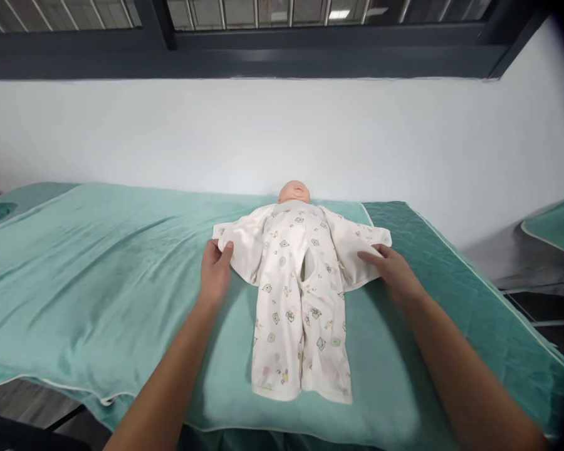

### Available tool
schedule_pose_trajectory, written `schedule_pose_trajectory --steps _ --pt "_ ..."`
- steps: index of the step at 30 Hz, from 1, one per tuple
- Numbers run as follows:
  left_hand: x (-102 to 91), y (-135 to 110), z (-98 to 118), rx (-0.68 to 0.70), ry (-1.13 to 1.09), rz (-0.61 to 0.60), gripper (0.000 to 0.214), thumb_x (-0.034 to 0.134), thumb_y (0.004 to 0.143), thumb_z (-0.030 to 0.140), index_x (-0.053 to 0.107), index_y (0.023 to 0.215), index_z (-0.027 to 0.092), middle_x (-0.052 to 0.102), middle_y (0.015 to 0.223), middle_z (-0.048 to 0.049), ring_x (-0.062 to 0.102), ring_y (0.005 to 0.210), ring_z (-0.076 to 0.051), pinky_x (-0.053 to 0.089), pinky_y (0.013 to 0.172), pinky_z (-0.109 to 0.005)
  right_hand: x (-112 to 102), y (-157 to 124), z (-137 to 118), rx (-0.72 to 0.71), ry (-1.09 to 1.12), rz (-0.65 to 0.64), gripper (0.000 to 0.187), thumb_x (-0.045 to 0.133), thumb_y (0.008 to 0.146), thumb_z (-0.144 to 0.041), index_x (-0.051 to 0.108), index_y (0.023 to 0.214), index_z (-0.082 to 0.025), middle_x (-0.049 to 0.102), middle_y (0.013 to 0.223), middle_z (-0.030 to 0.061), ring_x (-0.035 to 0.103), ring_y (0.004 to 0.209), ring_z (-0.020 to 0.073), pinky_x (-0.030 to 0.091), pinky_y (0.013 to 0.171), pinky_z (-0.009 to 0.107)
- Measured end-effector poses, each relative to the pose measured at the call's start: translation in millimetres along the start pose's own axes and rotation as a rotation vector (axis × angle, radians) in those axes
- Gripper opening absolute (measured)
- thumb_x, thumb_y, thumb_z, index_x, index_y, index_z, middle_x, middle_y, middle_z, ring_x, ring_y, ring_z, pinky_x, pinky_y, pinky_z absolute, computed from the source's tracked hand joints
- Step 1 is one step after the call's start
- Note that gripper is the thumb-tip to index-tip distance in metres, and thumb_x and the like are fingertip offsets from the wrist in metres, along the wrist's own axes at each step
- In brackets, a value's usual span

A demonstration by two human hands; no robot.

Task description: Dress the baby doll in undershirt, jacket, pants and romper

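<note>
A baby doll lies on its back on the green bed cover, its head toward the wall. White patterned baby clothes cover its body, with the sleeves spread to both sides and the two trouser legs stretched toward me. My left hand pinches the edge of the left sleeve between thumb and fingers. On the other side my right hand grips the right sleeve near its cuff. The doll's arms and legs are hidden under the cloth.
The light green cover spreads across the bed, with a darker green quilted layer at the right. A white wall rises behind, below a dark window frame. Another green cloth hangs at the far right.
</note>
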State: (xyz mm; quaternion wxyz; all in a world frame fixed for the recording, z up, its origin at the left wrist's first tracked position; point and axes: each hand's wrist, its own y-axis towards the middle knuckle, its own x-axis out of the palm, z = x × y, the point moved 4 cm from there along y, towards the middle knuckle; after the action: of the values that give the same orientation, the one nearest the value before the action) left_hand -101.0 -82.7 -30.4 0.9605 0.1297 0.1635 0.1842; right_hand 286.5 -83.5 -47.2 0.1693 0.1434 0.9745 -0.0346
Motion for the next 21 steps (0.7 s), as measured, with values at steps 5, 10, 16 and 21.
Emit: schedule_pose_trajectory --steps 5,10,16,21 --pt "29.1 -26.8 66.1 0.310 -0.009 -0.244 0.019 0.047 0.097 0.042 0.051 0.095 0.024 0.066 0.112 -0.0058 0.062 0.108 -0.021 0.050 0.095 -0.036 18.7 -34.6 -57.9 -0.268 0.316 0.015 0.025 0.069 0.075 -0.037 0.051 0.087 -0.024 0.067 0.114 0.0046 0.064 0.085 0.0183 0.050 0.068 0.030" --pt "50.0 -46.2 77.1 0.616 0.176 -0.627 0.019 0.046 0.099 0.032 0.062 0.094 0.023 0.068 0.127 -0.0063 0.053 0.132 -0.022 0.040 0.113 -0.040 54.9 -73.7 -104.4 -0.411 -0.092 -0.530 0.010 0.062 0.086 -0.031 0.064 0.093 -0.025 0.071 0.109 0.0039 0.065 0.091 0.0183 0.050 0.076 0.031" --pt "57.6 17.1 45.3 0.236 0.157 -0.239 0.026 0.047 0.097 0.035 0.065 0.112 0.023 0.070 0.120 -0.0067 0.064 0.112 -0.023 0.048 0.102 -0.040 50.3 -15.1 -112.7 -0.329 -0.018 -0.118 0.019 0.055 0.089 -0.040 0.061 0.088 -0.022 0.070 0.091 0.0050 0.062 0.076 0.0175 0.047 0.061 0.029" --pt "101.8 55.5 69.0 0.303 0.184 -0.435 0.029 0.044 0.097 0.030 0.062 0.119 0.023 0.070 0.121 -0.0061 0.063 0.114 -0.023 0.047 0.102 -0.040 91.7 53.9 -120.2 -0.412 -0.472 0.091 0.027 0.054 0.087 -0.047 0.058 0.080 -0.021 0.067 0.088 0.0085 0.059 0.079 0.0224 0.045 0.071 0.035"
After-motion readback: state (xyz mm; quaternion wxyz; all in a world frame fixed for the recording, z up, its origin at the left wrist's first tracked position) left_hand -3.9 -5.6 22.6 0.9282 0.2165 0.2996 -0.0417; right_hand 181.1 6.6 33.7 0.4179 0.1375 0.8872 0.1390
